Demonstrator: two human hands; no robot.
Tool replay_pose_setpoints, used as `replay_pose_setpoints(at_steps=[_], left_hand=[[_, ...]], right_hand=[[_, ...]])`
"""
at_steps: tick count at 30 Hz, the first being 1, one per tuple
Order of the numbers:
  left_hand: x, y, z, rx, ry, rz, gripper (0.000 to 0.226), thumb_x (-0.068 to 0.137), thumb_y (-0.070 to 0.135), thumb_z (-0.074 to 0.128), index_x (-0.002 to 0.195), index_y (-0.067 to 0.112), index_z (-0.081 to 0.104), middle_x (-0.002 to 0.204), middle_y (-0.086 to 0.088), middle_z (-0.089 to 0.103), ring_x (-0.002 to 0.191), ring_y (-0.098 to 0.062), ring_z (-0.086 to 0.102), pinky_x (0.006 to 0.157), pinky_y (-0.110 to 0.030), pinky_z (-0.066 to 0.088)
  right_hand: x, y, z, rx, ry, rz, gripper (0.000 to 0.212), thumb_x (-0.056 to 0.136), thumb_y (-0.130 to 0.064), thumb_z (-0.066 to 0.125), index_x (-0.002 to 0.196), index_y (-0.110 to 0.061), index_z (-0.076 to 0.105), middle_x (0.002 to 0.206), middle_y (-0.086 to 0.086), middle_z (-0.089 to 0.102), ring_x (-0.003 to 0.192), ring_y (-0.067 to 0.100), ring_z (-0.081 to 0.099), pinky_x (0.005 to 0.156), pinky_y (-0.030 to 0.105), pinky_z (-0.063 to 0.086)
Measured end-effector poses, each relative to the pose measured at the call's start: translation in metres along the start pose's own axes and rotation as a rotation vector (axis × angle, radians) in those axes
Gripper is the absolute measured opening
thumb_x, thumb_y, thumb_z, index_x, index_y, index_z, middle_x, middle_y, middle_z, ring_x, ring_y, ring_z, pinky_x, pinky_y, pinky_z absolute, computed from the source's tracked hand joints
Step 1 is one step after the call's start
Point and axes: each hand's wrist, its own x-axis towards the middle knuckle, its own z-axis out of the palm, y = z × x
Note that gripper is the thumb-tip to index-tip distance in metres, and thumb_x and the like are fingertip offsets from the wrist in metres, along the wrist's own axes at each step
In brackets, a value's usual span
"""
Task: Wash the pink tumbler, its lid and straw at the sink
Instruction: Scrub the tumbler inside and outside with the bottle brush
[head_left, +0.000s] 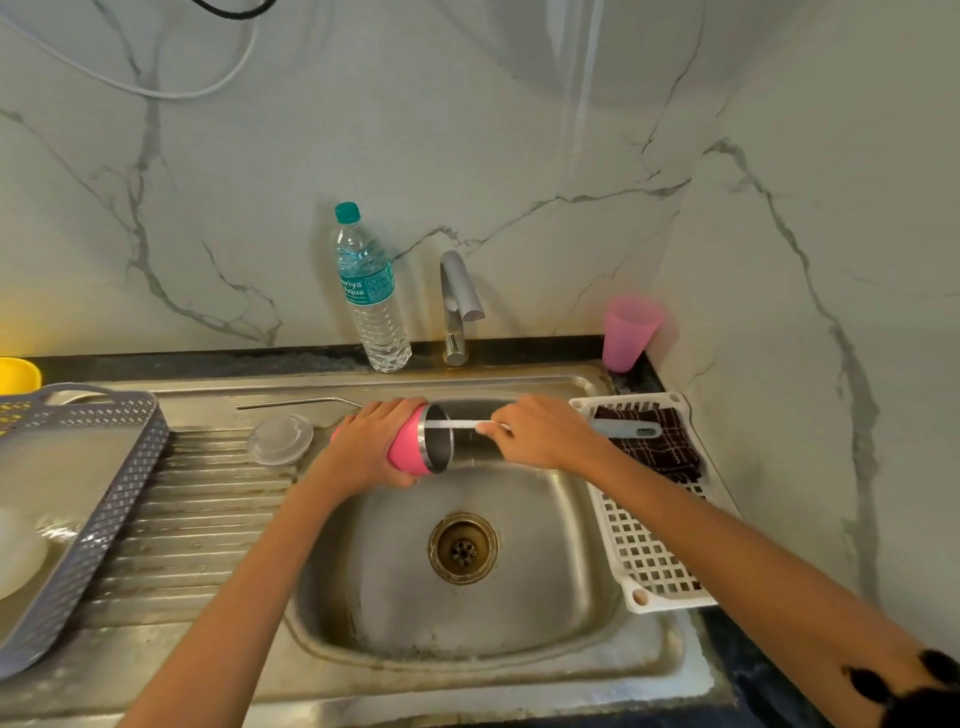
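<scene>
Both hands busy: left hand (371, 441) fingers grip tumbler (415, 441), right hand (540, 431) fingers pinch brush (618, 429).

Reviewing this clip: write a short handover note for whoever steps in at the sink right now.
Left hand holds the pink tumbler on its side over the sink, mouth facing right. Right hand holds a long brush, its stem entering the tumbler. Lid and metal straw lie on the drainboard, left of the basin. Tap shows no water. In progress: scrubbing the tumbler's inside. Left: rinse, lid, straw.
</scene>
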Motion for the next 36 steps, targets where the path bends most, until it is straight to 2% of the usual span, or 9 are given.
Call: replay_pose_setpoints(at_steps=[5, 10, 15, 18, 22, 27, 30, 34, 36], left_hand=[[0.011, 0.001, -0.018, 0.027, 0.050, 0.041, 0.101, 0.059, 0.041, 0.085, 0.144, 0.025, 0.035, 0.138, 0.001, 0.049, 0.123, -0.022, 0.048, 0.104, -0.045, 0.041], [-0.001, -0.007, -0.002, -0.003, -0.015, 0.015, 0.102, 0.060, 0.041, 0.083, 0.146, 0.027, 0.031, 0.140, 0.004, 0.046, 0.127, -0.020, 0.046, 0.108, -0.049, 0.039], [-0.005, 0.000, 0.003, -0.082, -0.002, 0.016, 0.099, 0.059, 0.042, 0.082, 0.144, 0.031, 0.032, 0.138, 0.006, 0.047, 0.127, -0.018, 0.045, 0.108, -0.045, 0.038], [-0.007, -0.001, 0.008, -0.111, -0.006, -0.008, 0.099, 0.059, 0.039, 0.084, 0.144, 0.029, 0.034, 0.139, 0.006, 0.046, 0.128, -0.018, 0.044, 0.108, -0.044, 0.039], [-0.006, -0.006, 0.002, -0.089, -0.009, -0.009, 0.099, 0.059, 0.040, 0.082, 0.144, 0.029, 0.033, 0.138, 0.005, 0.047, 0.125, -0.019, 0.047, 0.105, -0.047, 0.041], [0.000, -0.002, -0.003, -0.059, -0.012, 0.025, 0.100, 0.061, 0.041, 0.085, 0.144, 0.029, 0.033, 0.140, 0.006, 0.046, 0.127, -0.018, 0.045, 0.107, -0.045, 0.040], [-0.003, 0.002, 0.001, -0.065, -0.003, 0.015, 0.099, 0.061, 0.040, 0.085, 0.145, 0.029, 0.033, 0.139, 0.004, 0.047, 0.126, -0.020, 0.046, 0.107, -0.048, 0.040], [0.003, 0.008, -0.010, -0.072, 0.025, 0.060, 0.098, 0.061, 0.040, 0.085, 0.144, 0.028, 0.034, 0.139, 0.005, 0.047, 0.124, -0.016, 0.046, 0.105, -0.039, 0.041], [0.005, 0.009, -0.014, -0.051, 0.034, 0.079, 0.097, 0.062, 0.040, 0.085, 0.144, 0.026, 0.035, 0.139, 0.004, 0.047, 0.123, -0.015, 0.046, 0.105, -0.038, 0.039]], right_hand=[[-0.004, -0.022, 0.012, -0.078, 0.025, -0.046, 0.045, 0.101, -0.043, 0.035, 0.082, -0.016, 0.066, 0.061, -0.001, 0.052, 0.055, 0.016, 0.049, 0.054, 0.029, 0.035], [0.003, -0.003, -0.003, -0.057, 0.020, -0.030, 0.039, 0.101, -0.041, 0.037, 0.067, -0.027, 0.051, 0.059, -0.004, 0.049, 0.050, 0.010, 0.041, 0.051, 0.023, 0.032], [-0.012, -0.016, 0.023, -0.056, -0.047, -0.034, 0.040, 0.102, -0.040, 0.036, 0.088, -0.020, 0.068, 0.059, -0.001, 0.052, 0.053, 0.016, 0.051, 0.052, 0.028, 0.036], [-0.013, -0.021, 0.019, -0.121, 0.017, -0.085, 0.043, 0.101, -0.042, 0.034, 0.081, -0.020, 0.064, 0.056, -0.003, 0.051, 0.049, 0.013, 0.048, 0.049, 0.027, 0.032], [-0.006, -0.001, 0.006, -0.096, 0.071, 0.018, 0.042, 0.101, -0.045, 0.034, 0.072, -0.024, 0.056, 0.054, -0.008, 0.045, 0.048, 0.009, 0.044, 0.053, 0.026, 0.035], [-0.016, -0.022, 0.019, -0.153, 0.024, -0.066, 0.047, 0.101, -0.042, 0.032, 0.077, -0.017, 0.063, 0.058, -0.001, 0.052, 0.050, 0.015, 0.049, 0.051, 0.028, 0.034], [-0.008, -0.018, 0.000, -0.192, 0.067, -0.076, 0.044, 0.101, -0.042, 0.033, 0.074, -0.019, 0.058, 0.056, -0.004, 0.048, 0.046, 0.010, 0.040, 0.049, 0.025, 0.029], [-0.002, -0.009, -0.001, -0.130, 0.045, 0.007, 0.043, 0.102, -0.042, 0.033, 0.075, -0.019, 0.058, 0.062, -0.002, 0.052, 0.053, 0.012, 0.048, 0.058, 0.029, 0.041], [-0.007, -0.021, 0.002, -0.178, 0.018, -0.049, 0.042, 0.102, -0.041, 0.033, 0.075, -0.019, 0.055, 0.063, 0.001, 0.057, 0.056, 0.016, 0.054, 0.059, 0.032, 0.048]])
